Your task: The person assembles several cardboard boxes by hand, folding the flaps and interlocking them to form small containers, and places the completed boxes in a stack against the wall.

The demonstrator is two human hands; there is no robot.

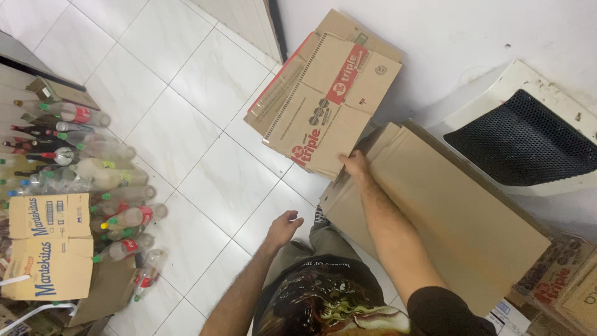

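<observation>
Work in hand: handling flattened cardboard against a white wall. The right hand (356, 165) reaches forward toward 12 o'clock and rests at the meeting edge of two boards; its fingers curl over the near edge of the printed flattened carton (326, 93), which leans tilted against the wall at 12 o'clock. Whether the fingers pinch that carton or the plain one beside it cannot be told, as the fingertips are tucked behind the edge. The large plain cardboard sheet (448, 218) lies at 2 to 3 o'clock, slanted, touching the right forearm along its left edge. The left hand (283, 227) hangs free near centre, fingers loosely spread and half curled, holding nothing, well apart from both boards.

Progress, as judged: at least two cartons are already flattened and gathered by the wall; more printed flat boards (553, 280) lie at 4 o'clock, cut off by the frame edge. The boards are not yet stacked square or bundled.

Elsewhere: a cluster of plastic bottles (93, 174) lies on the white tiled floor (186, 124) at 9 o'clock, with two yellow printed cartons (46, 249) just beside them at 8 o'clock. A white appliance with a black perforated panel (522, 137) stands at 2 o'clock.

Obscured: the person's feet, the base of the leaning carton, and the bottle count.
</observation>
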